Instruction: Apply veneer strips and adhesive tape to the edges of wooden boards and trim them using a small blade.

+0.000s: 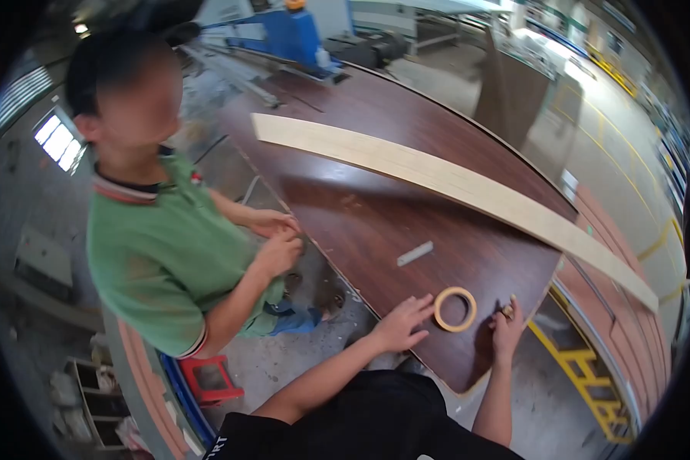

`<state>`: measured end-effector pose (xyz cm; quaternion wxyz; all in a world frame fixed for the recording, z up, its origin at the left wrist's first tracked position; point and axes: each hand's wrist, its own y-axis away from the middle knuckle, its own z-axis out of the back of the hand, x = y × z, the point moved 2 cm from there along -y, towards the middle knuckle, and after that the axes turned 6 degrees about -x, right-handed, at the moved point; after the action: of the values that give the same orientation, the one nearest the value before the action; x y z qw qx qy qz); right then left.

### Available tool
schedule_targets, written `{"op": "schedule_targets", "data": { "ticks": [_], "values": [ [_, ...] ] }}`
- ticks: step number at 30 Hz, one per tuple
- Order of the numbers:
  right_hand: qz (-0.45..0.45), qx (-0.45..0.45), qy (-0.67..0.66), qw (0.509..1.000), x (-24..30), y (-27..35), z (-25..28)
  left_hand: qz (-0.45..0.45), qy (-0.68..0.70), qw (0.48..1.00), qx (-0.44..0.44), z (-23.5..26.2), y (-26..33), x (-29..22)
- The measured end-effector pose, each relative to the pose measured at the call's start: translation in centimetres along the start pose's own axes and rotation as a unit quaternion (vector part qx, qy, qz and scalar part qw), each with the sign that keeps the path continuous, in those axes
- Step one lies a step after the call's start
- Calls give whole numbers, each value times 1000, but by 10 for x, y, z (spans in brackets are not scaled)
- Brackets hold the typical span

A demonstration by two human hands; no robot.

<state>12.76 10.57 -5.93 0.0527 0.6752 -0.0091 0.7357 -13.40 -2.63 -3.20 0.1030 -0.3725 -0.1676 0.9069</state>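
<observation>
My left hand (403, 323) lies flat on the dark brown wood-grain board (337, 222), fingers stretched out and apart. Its fingertips are right beside a roll of yellowish tape (438, 313), and I cannot tell whether they touch it. On the tape's other side, near the board's right edge, my right hand (505, 331) is closed around a small brass-coloured piece (507, 311). The fingers hide most of that piece, so its kind does not show. A short pale grey bar (415, 254) lies on the board beyond the tape.
A long pale wooden plank (406, 162) crosses the board diagonally and overhangs its right side. A person in a green shirt (169, 253) stands at the left edge, hands together. A red stool (211, 381) and yellow metal frame (583, 368) stand lower down. Machinery (284, 38) is behind.
</observation>
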Motion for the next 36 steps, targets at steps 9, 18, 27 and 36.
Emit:
{"op": "schedule_targets", "data": {
  "ticks": [9, 18, 27, 36],
  "values": [
    [5, -10, -27, 1000, -1, -13, -13, 21, 0, 999, -34, 4, 6, -4],
    [-3, 20, -120, 993, -18, -20, -4, 86, 21, 992, -86, 0, 2, -12],
    [-129, 70, -288, 946, -3, -19, 47, 213, -77, 928, -297, 4, 112, -20],
    [64, 43, -27, 997, 57, -30, 111, 517, -174, 769, 334, -83, 509, 30]
  ]
}}
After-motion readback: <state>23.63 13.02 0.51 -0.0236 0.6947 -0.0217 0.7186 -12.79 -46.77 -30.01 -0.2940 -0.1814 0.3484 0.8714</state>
